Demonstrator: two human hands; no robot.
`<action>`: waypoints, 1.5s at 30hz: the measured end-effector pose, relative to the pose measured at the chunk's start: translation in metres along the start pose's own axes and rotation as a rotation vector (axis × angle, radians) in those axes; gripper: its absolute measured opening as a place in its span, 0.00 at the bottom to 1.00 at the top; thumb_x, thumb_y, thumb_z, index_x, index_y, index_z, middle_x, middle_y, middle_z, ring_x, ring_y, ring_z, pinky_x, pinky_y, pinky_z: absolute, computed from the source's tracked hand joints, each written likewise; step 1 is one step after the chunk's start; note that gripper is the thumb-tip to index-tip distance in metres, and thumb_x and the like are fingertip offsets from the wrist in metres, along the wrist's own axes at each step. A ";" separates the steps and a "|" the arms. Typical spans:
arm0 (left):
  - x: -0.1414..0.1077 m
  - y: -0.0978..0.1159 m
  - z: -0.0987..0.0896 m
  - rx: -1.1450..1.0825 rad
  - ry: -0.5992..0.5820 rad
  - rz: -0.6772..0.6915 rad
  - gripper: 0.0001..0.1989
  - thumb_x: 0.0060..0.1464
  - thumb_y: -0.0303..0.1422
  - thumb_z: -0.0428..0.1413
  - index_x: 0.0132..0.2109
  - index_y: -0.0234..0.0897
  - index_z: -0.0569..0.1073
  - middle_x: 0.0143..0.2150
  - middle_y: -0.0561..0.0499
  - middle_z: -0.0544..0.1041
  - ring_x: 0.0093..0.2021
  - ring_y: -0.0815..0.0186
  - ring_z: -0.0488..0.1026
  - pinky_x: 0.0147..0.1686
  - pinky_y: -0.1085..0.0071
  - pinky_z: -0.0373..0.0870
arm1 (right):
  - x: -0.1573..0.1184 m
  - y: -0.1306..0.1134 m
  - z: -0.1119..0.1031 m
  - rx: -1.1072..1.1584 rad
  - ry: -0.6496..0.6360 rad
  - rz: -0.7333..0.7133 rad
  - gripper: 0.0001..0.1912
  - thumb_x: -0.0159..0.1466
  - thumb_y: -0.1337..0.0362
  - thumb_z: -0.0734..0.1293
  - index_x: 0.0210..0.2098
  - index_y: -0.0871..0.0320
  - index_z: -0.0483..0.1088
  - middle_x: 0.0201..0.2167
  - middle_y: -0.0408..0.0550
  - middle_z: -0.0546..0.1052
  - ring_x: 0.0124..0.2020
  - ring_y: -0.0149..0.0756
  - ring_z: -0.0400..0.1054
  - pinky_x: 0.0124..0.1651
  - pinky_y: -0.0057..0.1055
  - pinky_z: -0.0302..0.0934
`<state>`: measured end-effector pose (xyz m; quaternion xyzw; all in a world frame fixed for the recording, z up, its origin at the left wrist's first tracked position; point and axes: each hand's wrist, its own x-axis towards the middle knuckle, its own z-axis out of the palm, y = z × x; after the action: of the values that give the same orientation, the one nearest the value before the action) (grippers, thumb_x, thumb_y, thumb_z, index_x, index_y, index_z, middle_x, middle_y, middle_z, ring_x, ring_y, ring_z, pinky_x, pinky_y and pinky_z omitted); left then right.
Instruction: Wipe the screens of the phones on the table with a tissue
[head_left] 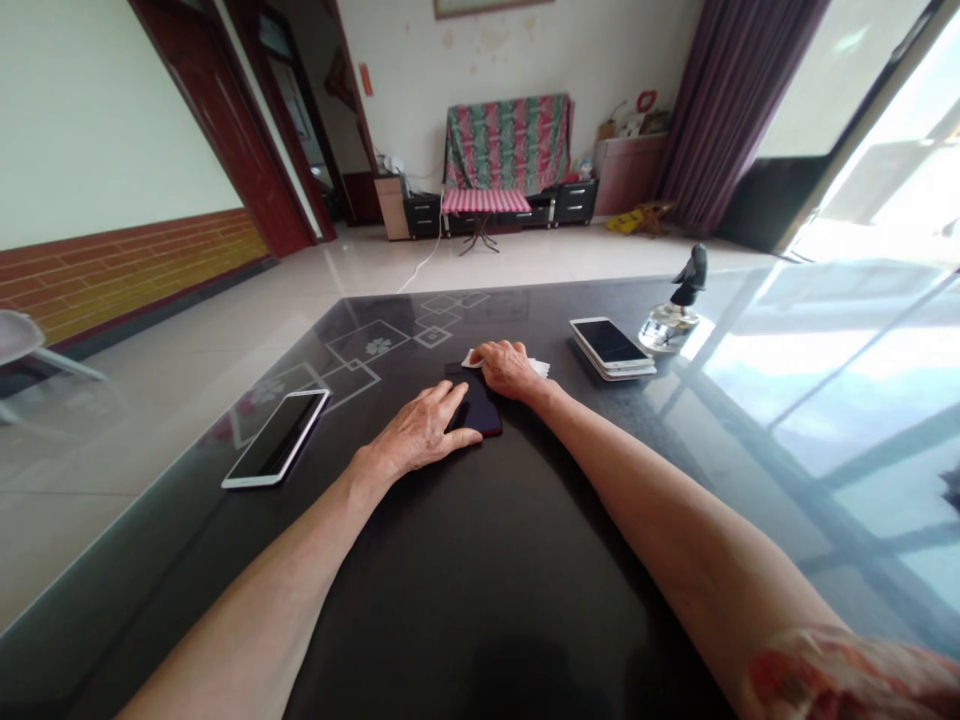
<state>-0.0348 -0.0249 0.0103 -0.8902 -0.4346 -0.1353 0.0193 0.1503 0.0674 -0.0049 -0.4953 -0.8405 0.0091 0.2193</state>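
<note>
A black smartphone with a reddish edge lies flat on the dark glossy table. My left hand holds it from the left, with the thumb along its near edge and the fingers over its side. At the phone's far end, my right hand presses down with curled fingers on a white cloth or tissue, partly hidden under the palm. Just left of the right hand, a small dark flat piece shows beside the phone; what it is I cannot make out.
On the left lies a white-framed tablet or large phone. Several white phones are stacked on the right, near a clear spray bottle with a black head. Beyond the table stand a striped folding table and a white chair.
</note>
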 end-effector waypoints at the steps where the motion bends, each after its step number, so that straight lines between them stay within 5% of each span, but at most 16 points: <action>1: -0.001 0.000 0.001 0.021 0.014 0.040 0.34 0.57 0.50 0.51 0.62 0.30 0.61 0.61 0.34 0.64 0.61 0.50 0.64 0.58 0.56 0.63 | 0.001 0.000 0.000 0.001 -0.002 0.002 0.18 0.63 0.71 0.53 0.45 0.54 0.70 0.47 0.50 0.75 0.48 0.45 0.65 0.52 0.44 0.51; 10: -0.005 -0.007 0.008 0.061 0.081 0.142 0.27 0.62 0.45 0.46 0.62 0.32 0.61 0.62 0.37 0.64 0.60 0.54 0.65 0.57 0.59 0.66 | 0.000 0.006 -0.004 -0.039 0.015 0.037 0.18 0.62 0.71 0.53 0.43 0.55 0.71 0.45 0.50 0.75 0.46 0.45 0.66 0.51 0.43 0.52; 15: -0.010 -0.031 0.006 -0.063 0.052 0.112 0.29 0.60 0.47 0.47 0.63 0.36 0.60 0.65 0.42 0.60 0.64 0.56 0.60 0.62 0.60 0.60 | -0.007 0.009 -0.013 -0.091 0.044 0.096 0.16 0.63 0.70 0.55 0.40 0.56 0.72 0.42 0.51 0.76 0.45 0.44 0.68 0.50 0.41 0.53; 20: -0.016 -0.058 0.002 -0.140 0.111 -0.020 0.26 0.56 0.43 0.51 0.58 0.34 0.68 0.59 0.43 0.70 0.59 0.57 0.67 0.61 0.62 0.62 | -0.010 0.009 -0.029 -0.157 -0.001 0.231 0.16 0.64 0.66 0.56 0.38 0.58 0.75 0.37 0.56 0.78 0.41 0.45 0.71 0.46 0.38 0.56; 24: -0.015 -0.053 0.000 -0.162 0.206 -0.200 0.26 0.53 0.39 0.51 0.57 0.34 0.68 0.57 0.44 0.72 0.57 0.58 0.69 0.60 0.63 0.63 | -0.010 0.009 -0.034 -0.145 -0.023 0.290 0.16 0.62 0.66 0.57 0.38 0.58 0.77 0.36 0.57 0.79 0.39 0.45 0.72 0.42 0.35 0.58; 30: -0.004 -0.038 0.010 -0.050 0.040 -0.179 0.38 0.53 0.53 0.50 0.61 0.28 0.62 0.62 0.36 0.65 0.63 0.49 0.59 0.62 0.54 0.56 | -0.011 0.008 -0.031 -0.096 0.074 0.268 0.16 0.63 0.67 0.56 0.37 0.55 0.76 0.37 0.52 0.79 0.40 0.41 0.72 0.45 0.34 0.57; 40: -0.012 -0.068 -0.006 -0.109 -0.163 -0.112 0.31 0.57 0.42 0.46 0.65 0.34 0.57 0.67 0.43 0.58 0.67 0.57 0.51 0.65 0.58 0.50 | -0.017 0.008 -0.021 -0.043 0.184 0.155 0.15 0.62 0.68 0.56 0.35 0.56 0.75 0.39 0.49 0.78 0.42 0.40 0.67 0.49 0.36 0.50; 45: -0.006 -0.049 -0.008 -0.001 -0.079 -0.156 0.32 0.53 0.39 0.50 0.64 0.39 0.59 0.67 0.44 0.57 0.68 0.49 0.48 0.61 0.46 0.51 | -0.017 0.001 -0.021 -0.019 0.197 0.110 0.15 0.62 0.69 0.57 0.35 0.57 0.75 0.38 0.50 0.77 0.41 0.40 0.65 0.50 0.35 0.49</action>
<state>-0.0778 -0.0004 0.0121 -0.8583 -0.5029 -0.1014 -0.0086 0.1658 0.0491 0.0076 -0.5413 -0.7865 -0.0356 0.2951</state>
